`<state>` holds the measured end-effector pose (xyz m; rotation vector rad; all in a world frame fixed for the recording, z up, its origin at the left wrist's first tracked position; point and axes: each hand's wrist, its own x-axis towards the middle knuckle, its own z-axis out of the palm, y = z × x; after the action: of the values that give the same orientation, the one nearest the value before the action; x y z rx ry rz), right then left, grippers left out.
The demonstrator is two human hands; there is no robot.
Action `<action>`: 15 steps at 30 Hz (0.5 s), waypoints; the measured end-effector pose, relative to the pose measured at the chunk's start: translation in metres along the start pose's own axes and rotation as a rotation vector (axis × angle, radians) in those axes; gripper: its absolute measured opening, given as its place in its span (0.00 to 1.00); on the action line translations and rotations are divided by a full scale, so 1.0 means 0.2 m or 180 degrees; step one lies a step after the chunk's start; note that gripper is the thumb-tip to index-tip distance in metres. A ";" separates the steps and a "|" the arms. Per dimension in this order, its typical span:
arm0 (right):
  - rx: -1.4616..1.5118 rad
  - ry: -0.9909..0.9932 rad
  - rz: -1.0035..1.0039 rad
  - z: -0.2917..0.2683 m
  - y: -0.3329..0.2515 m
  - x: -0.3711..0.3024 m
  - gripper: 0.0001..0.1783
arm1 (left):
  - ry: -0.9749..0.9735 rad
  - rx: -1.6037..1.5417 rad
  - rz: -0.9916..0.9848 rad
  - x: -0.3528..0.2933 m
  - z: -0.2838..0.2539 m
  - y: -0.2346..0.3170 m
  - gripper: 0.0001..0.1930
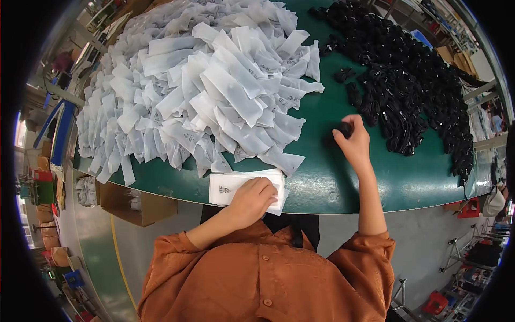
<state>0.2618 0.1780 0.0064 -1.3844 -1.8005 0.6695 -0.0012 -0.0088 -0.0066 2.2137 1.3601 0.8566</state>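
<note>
The right hand [355, 142] pinches a black bundle [342, 129] between the two heaps; the left hand [251, 202] lies over flat bags [220, 189] at the table [317, 185] edge, grip unclear! A loose pinch could drop the bundle; a nudge could spill the flat bags. Beyond, piled bags [214, 80] hide their contents; a box [119, 205] below holds pale pieces [135, 202].

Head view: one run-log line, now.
left hand: resting on white bag stack | right hand: holding black bundle | table: pale bag pile left, black pile right
</note>
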 end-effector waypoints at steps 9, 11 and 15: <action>0.1034 0.0027 -0.0203 0.08 -0.28 -0.70 0.16 | 0.0263 -0.0926 -0.0681 -0.03 0.00 -0.01 0.05; 0.0721 0.0127 -0.0631 0.14 -0.30 -0.78 0.19 | 0.0293 -0.1095 -0.0788 -0.02 -0.01 0.01 0.04; 0.0441 0.0023 -0.0911 0.21 -0.30 -0.86 0.21 | 0.0288 -0.1436 -0.1234 -0.02 -0.01 0.01 0.04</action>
<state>0.2153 -0.0014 -0.0140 -1.0117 -1.8622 0.6216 -0.0035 -0.0131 -0.0045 1.5280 1.4063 1.0041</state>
